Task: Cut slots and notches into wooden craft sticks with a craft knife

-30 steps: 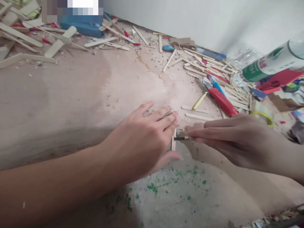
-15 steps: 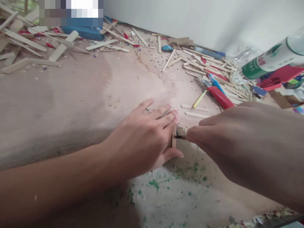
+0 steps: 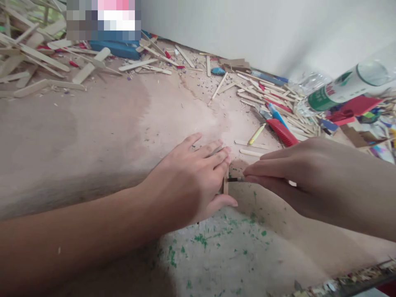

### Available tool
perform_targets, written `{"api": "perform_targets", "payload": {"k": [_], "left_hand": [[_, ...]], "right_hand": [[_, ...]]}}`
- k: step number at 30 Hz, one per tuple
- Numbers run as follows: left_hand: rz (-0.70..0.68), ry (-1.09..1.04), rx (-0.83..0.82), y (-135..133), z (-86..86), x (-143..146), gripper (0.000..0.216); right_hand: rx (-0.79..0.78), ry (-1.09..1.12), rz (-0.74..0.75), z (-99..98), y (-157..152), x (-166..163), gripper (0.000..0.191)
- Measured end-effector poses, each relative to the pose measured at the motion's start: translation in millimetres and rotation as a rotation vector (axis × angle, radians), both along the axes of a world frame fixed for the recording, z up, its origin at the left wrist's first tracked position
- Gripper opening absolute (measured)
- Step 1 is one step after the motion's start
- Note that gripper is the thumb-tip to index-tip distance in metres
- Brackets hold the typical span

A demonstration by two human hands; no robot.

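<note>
My left hand [image 3: 194, 177] lies palm down over a small flat wooden piece [image 3: 226, 185], holding it against the table between its thumb and fingers. Only the right edge of that piece shows; the rest is under the palm. From the right, my right hand [image 3: 284, 173] pinches a thin dark-tipped tool [image 3: 234, 179], whose tip touches the edge of the wood. Its handle is hidden in my fingers, so I cannot tell its exact kind. Two craft sticks [image 3: 250, 153] and a yellow pencil-like stick [image 3: 256, 135] lie just beyond my right hand.
A red-handled cutter [image 3: 281, 132] lies beside a pile of craft sticks [image 3: 272, 93]. A clear bottle [image 3: 337, 88] with a green and white label lies at the right. More sticks [image 3: 43, 57] heap up at the far left. Green flecks [image 3: 201, 239] mark the table [image 3: 102, 123].
The view has shifted slightly. My right wrist has tilted, opening a small gap behind its fingers. The tool's tip stays at the wooden edge, and my left hand keeps its hold.
</note>
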State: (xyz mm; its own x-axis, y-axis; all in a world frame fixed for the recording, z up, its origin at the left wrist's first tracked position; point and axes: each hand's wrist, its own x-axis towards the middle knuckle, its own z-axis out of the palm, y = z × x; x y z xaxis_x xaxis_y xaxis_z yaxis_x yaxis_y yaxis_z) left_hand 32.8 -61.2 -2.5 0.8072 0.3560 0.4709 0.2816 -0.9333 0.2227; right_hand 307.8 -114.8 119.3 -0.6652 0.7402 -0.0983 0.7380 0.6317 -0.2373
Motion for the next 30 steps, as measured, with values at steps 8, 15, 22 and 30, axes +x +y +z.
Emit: {"api": "perform_targets", "payload": {"k": [8, 15, 22, 30], "left_hand": [[0.000, 0.027, 0.012, 0, -0.9, -1, 0.064], [-0.003, 0.013, 0.020, 1, -3.1, -1, 0.068], [-0.011, 0.012, 0.022, 3, -3.1, -1, 0.068], [-0.007, 0.069, -0.024, 2, -3.1, -1, 0.070]], "right_hand": [[0.076, 0.016, -0.115, -0.7, -9, 8, 0.029], [0.105, -0.056, 0.002, 10.0, -6, 9, 0.050], [0.119, -0.060, 0.043, 4.0, 0, 4, 0.050], [0.207, -0.130, 0.074, 10.0, -1, 2, 0.036]]}}
